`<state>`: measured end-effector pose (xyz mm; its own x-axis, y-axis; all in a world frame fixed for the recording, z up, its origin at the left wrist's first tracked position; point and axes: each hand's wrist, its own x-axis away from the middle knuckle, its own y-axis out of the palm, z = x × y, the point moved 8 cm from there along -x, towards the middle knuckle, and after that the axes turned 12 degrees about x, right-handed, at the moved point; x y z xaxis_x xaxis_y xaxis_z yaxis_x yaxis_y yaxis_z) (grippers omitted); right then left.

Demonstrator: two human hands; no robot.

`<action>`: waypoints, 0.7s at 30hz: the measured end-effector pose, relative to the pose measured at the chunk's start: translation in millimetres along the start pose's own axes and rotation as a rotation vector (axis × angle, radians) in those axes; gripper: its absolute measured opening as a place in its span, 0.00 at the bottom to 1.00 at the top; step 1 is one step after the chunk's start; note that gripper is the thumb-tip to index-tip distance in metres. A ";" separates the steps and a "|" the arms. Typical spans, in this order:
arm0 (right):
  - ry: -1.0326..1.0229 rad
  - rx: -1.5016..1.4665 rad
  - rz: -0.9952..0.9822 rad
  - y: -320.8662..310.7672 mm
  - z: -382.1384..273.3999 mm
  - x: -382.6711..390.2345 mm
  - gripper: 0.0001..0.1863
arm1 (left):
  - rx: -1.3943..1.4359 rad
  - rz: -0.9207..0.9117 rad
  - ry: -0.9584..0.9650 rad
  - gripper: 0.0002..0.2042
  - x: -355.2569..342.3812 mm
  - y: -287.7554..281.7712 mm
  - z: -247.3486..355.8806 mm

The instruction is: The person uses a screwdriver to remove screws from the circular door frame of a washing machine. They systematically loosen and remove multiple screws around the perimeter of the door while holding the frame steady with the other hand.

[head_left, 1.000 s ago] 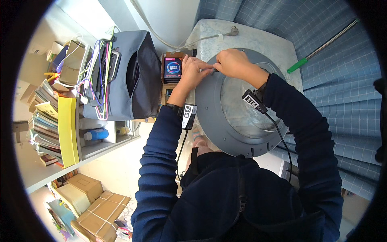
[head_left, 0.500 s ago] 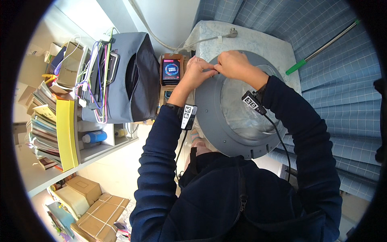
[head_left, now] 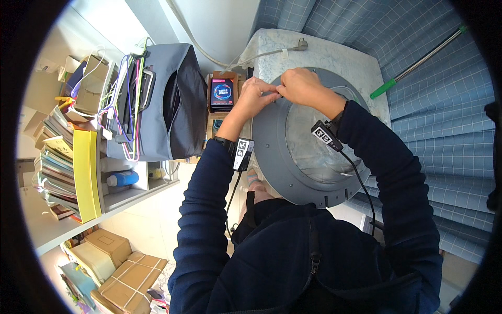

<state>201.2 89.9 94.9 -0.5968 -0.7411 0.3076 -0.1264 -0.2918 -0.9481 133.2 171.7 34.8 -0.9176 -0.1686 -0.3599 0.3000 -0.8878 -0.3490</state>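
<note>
A large round washing machine door, a grey ring (head_left: 271, 157) around a clear domed window (head_left: 319, 152), lies before me on a pale patterned cover (head_left: 324, 47). Both hands meet over the ring's far left edge, fingertips almost touching. My left hand (head_left: 254, 97) is closed, thumb and fingers pinched together. From the right, my right hand (head_left: 303, 85) bends over the same spot, also closed. Whatever the fingertips hold is too small or hidden to make out. Each wrist wears a dark strap with a small patterned tag.
A grey fabric bag (head_left: 172, 104) and several hangers (head_left: 137, 99) stand left, beside a dark box (head_left: 222, 94). A plug with its cord (head_left: 300, 45) lies on the cover's far side. A green-ended pole (head_left: 384, 89) leans by the blue checked curtain (head_left: 434, 125). Cardboard boxes (head_left: 133, 280) sit lower left.
My right hand has shifted very slightly left and down, its wrist turning a little. The left hand stays nearly in place, and the door has not visibly moved.
</note>
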 end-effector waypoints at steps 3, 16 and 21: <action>0.027 0.007 -0.002 1.2 0.7 -1.2 0.15 | 0.026 0.003 0.014 0.10 0.0 0.8 0.5; -0.132 0.187 -0.293 5.9 -14.3 -25.7 0.23 | 0.089 -0.137 0.085 0.12 -2.2 12.9 -7.5; -0.016 0.159 -0.234 2.1 -15.9 -25.6 0.17 | 0.248 -0.145 0.024 0.10 0.2 8.4 -15.9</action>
<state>203.6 117.9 83.7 -0.5530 -0.6520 0.5188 -0.1324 -0.5460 -0.8273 139.7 171.0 18.1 -0.9390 -0.0251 -0.3430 0.0908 -0.9800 -0.1769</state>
